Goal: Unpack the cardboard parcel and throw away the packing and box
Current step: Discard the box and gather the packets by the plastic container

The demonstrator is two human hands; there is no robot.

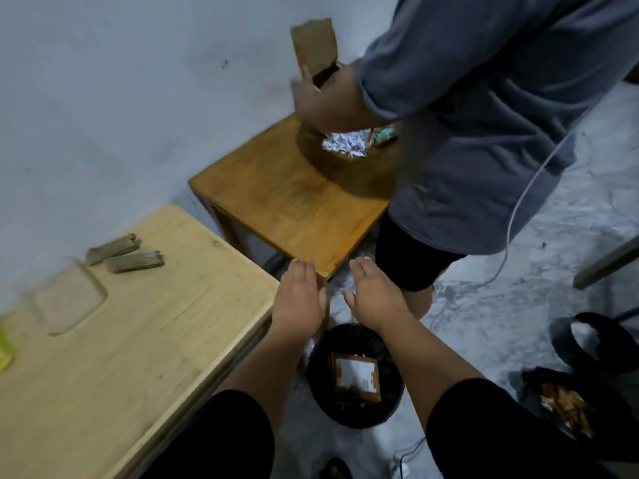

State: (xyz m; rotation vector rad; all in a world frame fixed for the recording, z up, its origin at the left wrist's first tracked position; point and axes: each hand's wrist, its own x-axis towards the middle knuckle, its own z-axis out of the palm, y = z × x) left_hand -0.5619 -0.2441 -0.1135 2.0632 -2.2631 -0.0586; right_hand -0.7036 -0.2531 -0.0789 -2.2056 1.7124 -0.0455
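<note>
A flattened cardboard box with a white label [356, 376] lies inside a black-lined bin [390, 406] on the floor below my arms. My left hand [300, 299] and my right hand [375, 295] hover side by side above the bin, palms down, fingers apart, holding nothing. On the small brown table [287, 202] shredded white paper packing [345, 143] lies in a heap. Another person in a grey top [484, 115] stands there and grips a brown cardboard piece [314, 46] over the packing.
A pale wooden table [131, 340] at my left carries two small brown packets [124, 255] and a clear plastic tray [67, 299]. Another black bag [584, 340] and a bag with brown scraps [563, 406] sit on the floor at right. A white cable [511, 229] hangs down.
</note>
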